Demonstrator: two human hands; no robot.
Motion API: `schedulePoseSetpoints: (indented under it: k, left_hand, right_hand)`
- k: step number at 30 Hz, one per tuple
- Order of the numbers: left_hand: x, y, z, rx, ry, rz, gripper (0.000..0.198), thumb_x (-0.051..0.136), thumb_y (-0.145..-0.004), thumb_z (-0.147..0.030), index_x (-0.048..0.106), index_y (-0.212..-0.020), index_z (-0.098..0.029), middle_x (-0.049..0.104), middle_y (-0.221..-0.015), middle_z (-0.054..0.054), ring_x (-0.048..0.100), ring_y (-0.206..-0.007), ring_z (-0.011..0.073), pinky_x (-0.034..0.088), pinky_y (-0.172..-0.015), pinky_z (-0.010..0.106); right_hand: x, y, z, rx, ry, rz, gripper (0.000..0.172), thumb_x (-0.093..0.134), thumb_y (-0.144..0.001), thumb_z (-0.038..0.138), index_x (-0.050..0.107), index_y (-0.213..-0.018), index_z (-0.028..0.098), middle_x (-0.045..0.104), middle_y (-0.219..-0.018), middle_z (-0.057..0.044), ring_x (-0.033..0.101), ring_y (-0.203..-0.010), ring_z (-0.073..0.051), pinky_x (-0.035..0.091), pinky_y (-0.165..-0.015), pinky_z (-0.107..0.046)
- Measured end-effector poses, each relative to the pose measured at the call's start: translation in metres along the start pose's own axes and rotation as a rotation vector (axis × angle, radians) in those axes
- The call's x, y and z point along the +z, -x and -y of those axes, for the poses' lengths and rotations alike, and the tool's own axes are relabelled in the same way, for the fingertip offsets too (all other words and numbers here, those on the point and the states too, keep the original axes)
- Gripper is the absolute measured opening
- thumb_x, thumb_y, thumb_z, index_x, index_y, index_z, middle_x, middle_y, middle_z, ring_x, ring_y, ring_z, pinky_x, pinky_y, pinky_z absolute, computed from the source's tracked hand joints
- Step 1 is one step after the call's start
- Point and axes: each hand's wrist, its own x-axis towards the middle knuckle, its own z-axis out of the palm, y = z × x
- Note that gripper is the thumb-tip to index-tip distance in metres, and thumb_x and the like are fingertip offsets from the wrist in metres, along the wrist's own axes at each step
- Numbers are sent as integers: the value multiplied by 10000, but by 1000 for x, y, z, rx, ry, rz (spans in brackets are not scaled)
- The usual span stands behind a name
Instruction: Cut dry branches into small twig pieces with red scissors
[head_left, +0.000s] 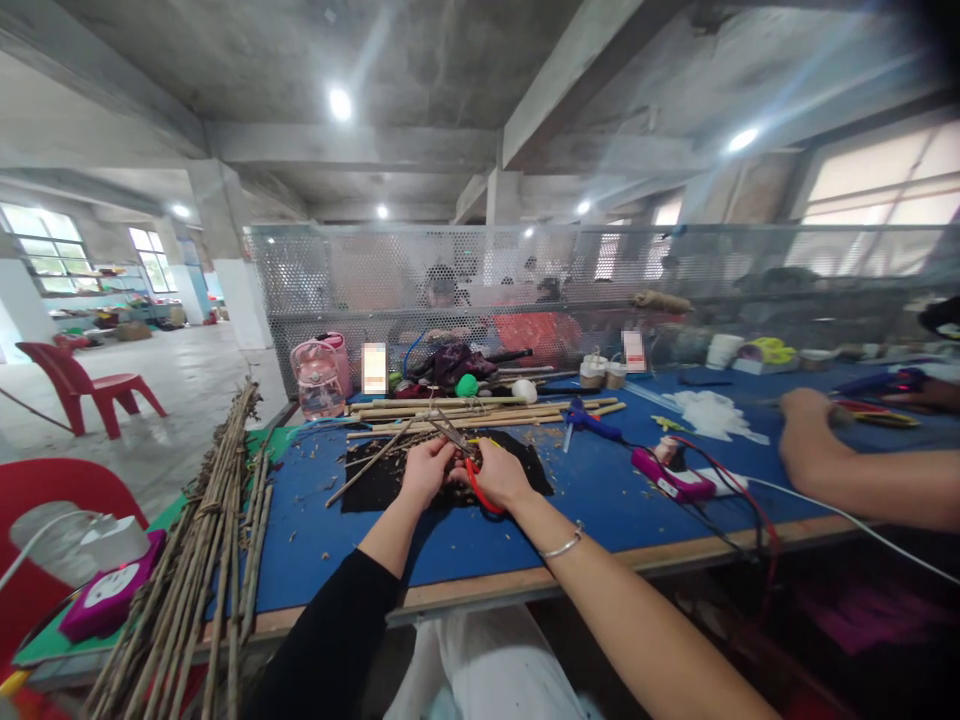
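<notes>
My left hand [425, 468] is closed around a thin brown stick [371, 462] that runs down to the left over a black mat [375, 485]. My right hand [501, 472] grips red-handled scissors [474, 478], whose blades point up and left toward the stick near my left fingers. Both hands meet above the mat on the blue table [600, 490]. A silver bangle [564, 545] circles my right wrist. Chips and twig scraps lie around the mat.
A bundle of long sticks [202, 560] leans over the table's left end. Cut bamboo rods [480, 410] lie behind the mat. A pink glue gun [671, 478] with cables sits to the right. Another person's arm [847, 470] rests at the right. Red chairs [90, 385] stand on the left.
</notes>
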Motion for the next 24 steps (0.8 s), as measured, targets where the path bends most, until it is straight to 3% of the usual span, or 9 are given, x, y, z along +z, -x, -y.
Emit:
schedulePoseSetpoints:
  k: [4,12,19,24]
  left_hand:
    - [1,0,-1,6,5,-15,304,597,-675,-375,625,-833,-117,612,-664,26,529,-486,90,367,-378,171]
    - [6,7,-9,-33,-73,11,243,596,-689,-343,604,-737,-105,523,-478,-34,373,-333,31,294,-328,152]
    - [5,7,-10,20,-79,13,240,584,-698,-355,605,-727,-118,548,-536,-22,390,-355,35,310,-334,155]
    - [2,4,-9,-4,-40,-18,282,599,-686,-343,632,-843,-111,575,-604,3,419,-396,45,338,-358,164]
  right_hand:
    - [2,-1,0,24,11,4,497,554,-655,630,486,-871,187,614,-820,-65,594,-772,-214,349,-602,-258]
    - [6,-1,-3,-70,-32,-98,477,566,-669,584,474,-892,172,580,-874,-74,561,-807,-186,363,-655,-260]
    - [3,-2,0,16,1,-22,487,544,-671,617,488,-876,179,619,-800,-71,592,-745,-196,331,-580,-243]
    - [3,-3,-1,61,-5,20,503,506,-675,655,519,-857,185,640,-804,-78,609,-739,-205,328,-560,-238]
